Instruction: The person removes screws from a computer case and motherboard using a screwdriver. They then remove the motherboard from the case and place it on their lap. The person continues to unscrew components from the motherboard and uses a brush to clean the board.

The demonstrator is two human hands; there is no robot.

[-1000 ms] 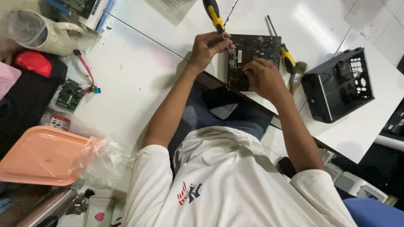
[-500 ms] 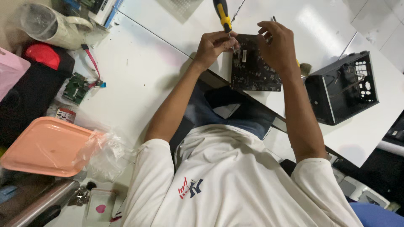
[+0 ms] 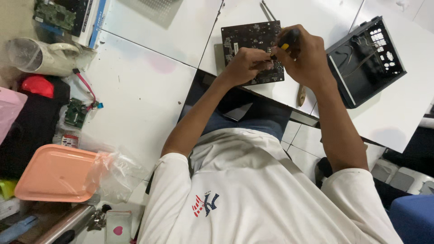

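A dark circuit board (image 3: 251, 38) lies on the white table (image 3: 149, 90) in front of me. My right hand (image 3: 302, 56) is closed around the black and yellow handle of a screwdriver (image 3: 285, 44) over the board's right edge. My left hand (image 3: 244, 65) rests on the board's lower part, its fingertips pinched at the screwdriver's shaft near the tip. The tip itself is hidden by my fingers.
A black metal case (image 3: 366, 61) stands open to the right of the board. Another thin tool (image 3: 267, 10) lies beyond the board. At the left are a pink tray (image 3: 56, 174), a clear plastic bag (image 3: 117, 169), a small green board (image 3: 74, 113) and a white jug (image 3: 43, 56).
The board was held up between both hands and now lies flat. The screwdriver, earlier at my left hand, is now gripped by my right hand, and both hands have come together.
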